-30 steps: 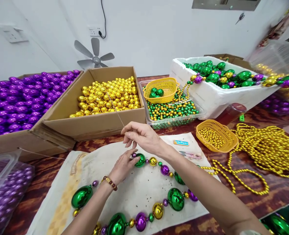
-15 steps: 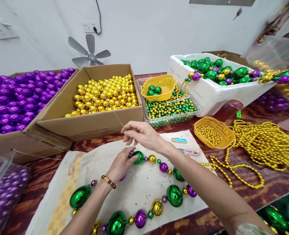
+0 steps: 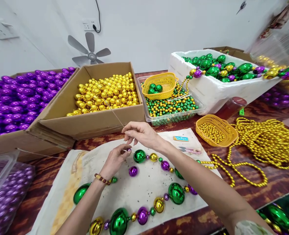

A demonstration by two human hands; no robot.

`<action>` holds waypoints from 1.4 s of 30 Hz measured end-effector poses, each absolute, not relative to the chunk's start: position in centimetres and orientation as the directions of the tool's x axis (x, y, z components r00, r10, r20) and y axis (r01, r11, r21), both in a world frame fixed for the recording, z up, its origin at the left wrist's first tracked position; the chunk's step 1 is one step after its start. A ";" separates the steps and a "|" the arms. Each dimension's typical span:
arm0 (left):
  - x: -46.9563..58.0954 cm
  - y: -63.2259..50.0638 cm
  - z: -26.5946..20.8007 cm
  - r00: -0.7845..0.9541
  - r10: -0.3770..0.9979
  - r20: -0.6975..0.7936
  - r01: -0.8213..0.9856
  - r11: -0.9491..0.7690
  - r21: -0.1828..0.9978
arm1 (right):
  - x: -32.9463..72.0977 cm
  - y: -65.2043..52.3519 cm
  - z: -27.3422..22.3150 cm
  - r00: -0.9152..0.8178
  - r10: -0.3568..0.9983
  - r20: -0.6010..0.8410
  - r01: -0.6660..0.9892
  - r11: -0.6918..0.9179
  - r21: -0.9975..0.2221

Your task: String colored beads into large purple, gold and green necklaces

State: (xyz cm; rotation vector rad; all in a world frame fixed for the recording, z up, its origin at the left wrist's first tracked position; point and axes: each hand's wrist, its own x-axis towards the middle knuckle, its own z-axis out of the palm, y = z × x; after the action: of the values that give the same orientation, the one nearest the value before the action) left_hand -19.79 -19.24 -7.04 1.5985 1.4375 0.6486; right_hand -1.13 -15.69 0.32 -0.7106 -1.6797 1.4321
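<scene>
Pinching thread [image 3: 117, 117] in right hand [image 3: 142, 134] and small purple bead [image 3: 129, 150] in left hand [image 3: 114, 159], above white cloth [image 3: 149, 179]; best keeping thread taut without tugging strung beads [image 3: 153, 157].

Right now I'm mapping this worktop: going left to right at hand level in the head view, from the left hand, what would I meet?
Left hand, right hand, small blue packet, yellow basket of gold beads, heap of gold bead strands.
</scene>
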 end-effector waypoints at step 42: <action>-19.6 -19.2 -7.8 0.234 0.916 -0.327 -0.359 0.393 0.847 | 3.9 -18.1 -8.6 -0.230 0.973 0.029 0.150 0.065 -0.987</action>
State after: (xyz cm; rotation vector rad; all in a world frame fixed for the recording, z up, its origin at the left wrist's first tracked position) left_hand -19.64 -19.22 -7.81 0.7173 0.9521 0.9862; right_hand 3.94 -18.05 -8.59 -1.1714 -1.5188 1.2620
